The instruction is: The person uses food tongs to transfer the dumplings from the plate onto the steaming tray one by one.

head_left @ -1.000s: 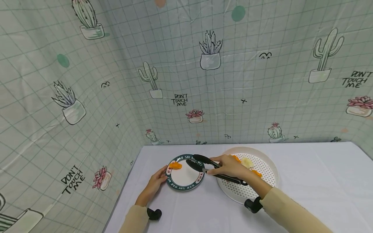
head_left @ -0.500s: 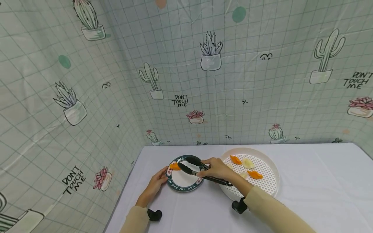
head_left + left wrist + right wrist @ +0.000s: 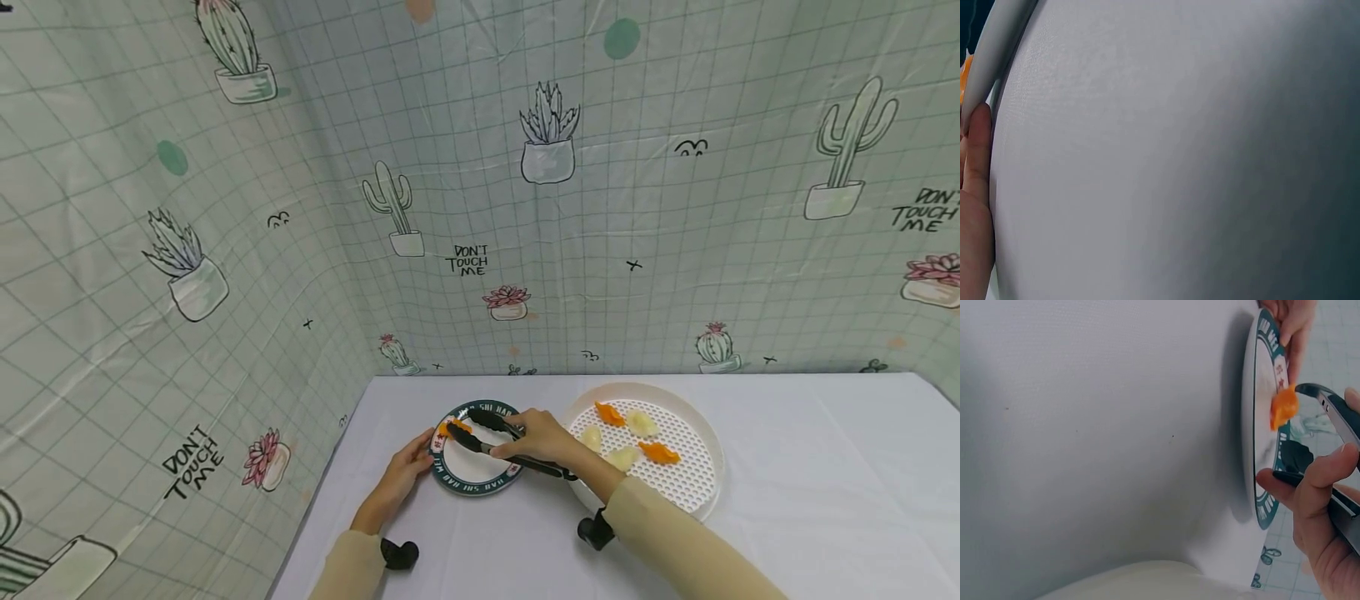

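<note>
My left hand (image 3: 405, 467) holds the left rim of a small white plate (image 3: 476, 468) with a dark green lettered border. In the left wrist view the thumb (image 3: 979, 147) lies against the rim. An orange dumpling-shaped piece (image 3: 450, 427) sits at the plate's left side. My right hand (image 3: 542, 437) grips black-tipped tongs (image 3: 467, 438) over the plate. The tongs' arms are spread. In the right wrist view, one tip of the tongs (image 3: 1313, 390) overlaps the edge of the orange piece (image 3: 1284, 407), and the other tip is farther off along the plate.
A round, cream, perforated tray (image 3: 701, 421) stands to the right of the plate, partly under my right forearm. It carries orange pieces (image 3: 660, 452) and several pale ones (image 3: 642, 423). Behind the white table (image 3: 810, 467) hangs a cactus-print curtain (image 3: 585, 217).
My right hand has carried the spread tongs leftward from near the tray to the orange piece, uncovering more of the tray. My left hand stays at the plate's rim.
</note>
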### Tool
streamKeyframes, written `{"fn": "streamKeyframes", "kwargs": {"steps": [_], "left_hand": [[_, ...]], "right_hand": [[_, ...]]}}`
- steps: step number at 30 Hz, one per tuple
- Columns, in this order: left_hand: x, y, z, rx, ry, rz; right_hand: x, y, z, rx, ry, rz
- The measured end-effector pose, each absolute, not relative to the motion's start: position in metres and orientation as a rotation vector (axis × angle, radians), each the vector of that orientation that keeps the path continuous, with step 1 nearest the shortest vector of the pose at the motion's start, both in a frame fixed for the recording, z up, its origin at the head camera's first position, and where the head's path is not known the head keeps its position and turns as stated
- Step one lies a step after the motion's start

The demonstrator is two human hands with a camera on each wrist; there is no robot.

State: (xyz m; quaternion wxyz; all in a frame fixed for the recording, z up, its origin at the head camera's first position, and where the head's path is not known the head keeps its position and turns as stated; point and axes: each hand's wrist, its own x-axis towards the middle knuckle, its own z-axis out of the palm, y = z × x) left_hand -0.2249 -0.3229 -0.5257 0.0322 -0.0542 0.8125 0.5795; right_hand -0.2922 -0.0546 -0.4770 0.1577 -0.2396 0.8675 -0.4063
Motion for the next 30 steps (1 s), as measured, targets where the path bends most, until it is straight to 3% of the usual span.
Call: {"fn": "streamKeyframes", "kwargs": {"steps": [30], "left_hand": [[-0.226, -0.324, -0.527, -0.156, 2.508, 1.773]], "right_hand": [[-0.295, -0.068, -0.482, -0.669, 2.475, -1.11]]}}
